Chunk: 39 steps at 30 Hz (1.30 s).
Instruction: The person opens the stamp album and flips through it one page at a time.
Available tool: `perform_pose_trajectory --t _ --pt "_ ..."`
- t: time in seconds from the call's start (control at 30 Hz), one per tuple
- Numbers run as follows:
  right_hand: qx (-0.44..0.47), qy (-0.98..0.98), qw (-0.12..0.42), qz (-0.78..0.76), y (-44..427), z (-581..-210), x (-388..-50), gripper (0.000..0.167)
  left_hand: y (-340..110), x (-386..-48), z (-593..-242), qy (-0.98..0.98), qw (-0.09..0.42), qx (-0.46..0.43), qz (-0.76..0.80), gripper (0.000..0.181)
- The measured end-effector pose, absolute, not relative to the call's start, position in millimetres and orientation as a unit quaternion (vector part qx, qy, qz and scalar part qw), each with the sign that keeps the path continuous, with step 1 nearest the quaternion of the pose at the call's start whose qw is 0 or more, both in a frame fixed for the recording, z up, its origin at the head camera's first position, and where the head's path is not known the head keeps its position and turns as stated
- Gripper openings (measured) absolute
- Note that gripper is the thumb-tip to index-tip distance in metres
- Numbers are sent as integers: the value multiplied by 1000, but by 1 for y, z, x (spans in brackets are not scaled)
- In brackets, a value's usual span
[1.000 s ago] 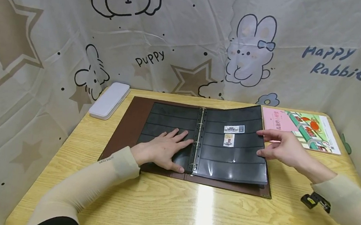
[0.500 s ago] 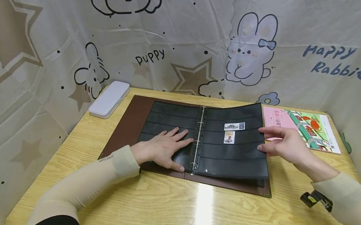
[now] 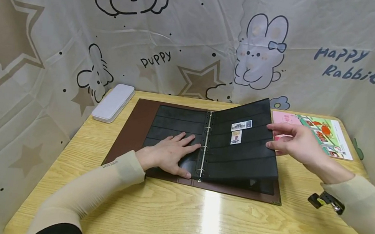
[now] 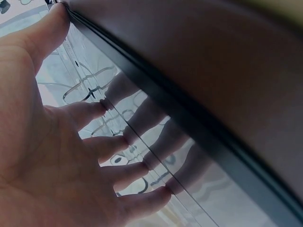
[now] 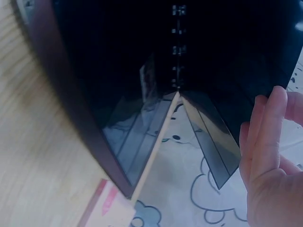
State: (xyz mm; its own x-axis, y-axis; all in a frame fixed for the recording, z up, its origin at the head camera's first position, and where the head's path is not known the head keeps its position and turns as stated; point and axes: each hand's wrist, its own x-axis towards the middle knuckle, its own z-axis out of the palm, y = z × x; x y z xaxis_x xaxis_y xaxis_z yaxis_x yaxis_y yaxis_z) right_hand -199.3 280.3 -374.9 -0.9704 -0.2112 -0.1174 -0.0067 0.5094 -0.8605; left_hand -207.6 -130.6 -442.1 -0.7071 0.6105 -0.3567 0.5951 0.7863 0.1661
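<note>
A brown ring-binder stamp album [image 3: 126, 133] lies spread on the table, with black pocket pages on metal rings [image 3: 206, 138]. My left hand [image 3: 170, 155] rests flat on the left page [image 3: 180, 120], fingers spread, thumb near the lower end of the rings. By its outer edge, my right hand [image 3: 295, 143] pinches the right album page [image 3: 245, 162], which is lifted and tilted. Two stamps, a wide one [image 3: 241, 125] and a smaller one [image 3: 236, 137], sit in that page's pockets. In the right wrist view, the raised page [image 5: 222, 71] stands apart from the page below [image 5: 104, 71].
A white case [image 3: 114, 103] sits at the table's back left. Behind my right hand lies a colourful booklet [image 3: 324, 134], partly covered by it. A printed curtain [image 3: 189, 36] encloses the back and sides of the wooden table [image 3: 162, 218].
My right hand has raised the outer edge of the right page higher and slightly leftward, tilting the stamps with it. The left hand has stayed in place.
</note>
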Motion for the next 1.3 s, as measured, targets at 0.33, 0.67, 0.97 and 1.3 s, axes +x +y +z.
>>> perform_pose_trajectory --t 0.33,0.67,0.97,1.3 --pt "-75 866 102 -484 268 -355 -202 65 -130 -208 -442 923 199 329 20 108" --pt "-99 863 83 -489 253 -327 -203 61 -131 -208 -444 924 199 325 26 108" --pt "-100 865 69 -486 241 -312 -204 59 -132 -210 -442 922 203 329 31 108" --pt "-110 855 66 -503 226 -307 -209 58 -133 -226 -416 924 173 337 59 97"
